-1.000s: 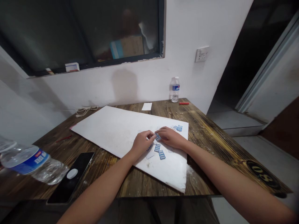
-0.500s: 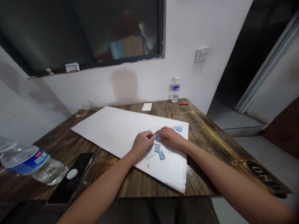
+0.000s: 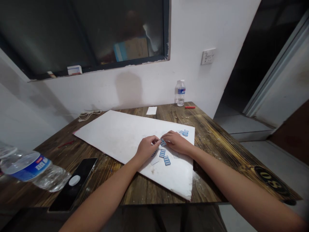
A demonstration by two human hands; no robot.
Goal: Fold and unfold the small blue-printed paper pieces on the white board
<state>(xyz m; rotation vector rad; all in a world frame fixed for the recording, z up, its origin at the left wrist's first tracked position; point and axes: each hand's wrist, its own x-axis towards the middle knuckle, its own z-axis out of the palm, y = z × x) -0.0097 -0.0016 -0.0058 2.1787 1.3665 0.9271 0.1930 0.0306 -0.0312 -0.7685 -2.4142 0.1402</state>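
Note:
Between my two hands is a small blue-and-white patterned paper piece [image 3: 163, 142], pinched at its edges. My left hand [image 3: 147, 147] has thumb and forefinger closed on its left side. The fingers of my right hand [image 3: 175, 141] close on its upper right side. Just below lie two similar patterned pieces [image 3: 166, 160] on a white board [image 3: 116, 129]. Another dark-blue marked piece [image 3: 154, 152] is partly covered by my left hand, near a plain white slip [image 3: 154, 161]. Beyond my right hand, more blue pieces [image 3: 184, 133] overlap near the board's right corner.
The board lies on a dark wooden table [image 3: 205, 145]. At the left are a large water bottle [image 3: 36, 167] and a black phone [image 3: 74, 190] with a white disc. Toward the wall are a small bottle [image 3: 181, 93], a red pen [image 3: 190, 107], a white card [image 3: 151, 111] and a cable [image 3: 88, 114].

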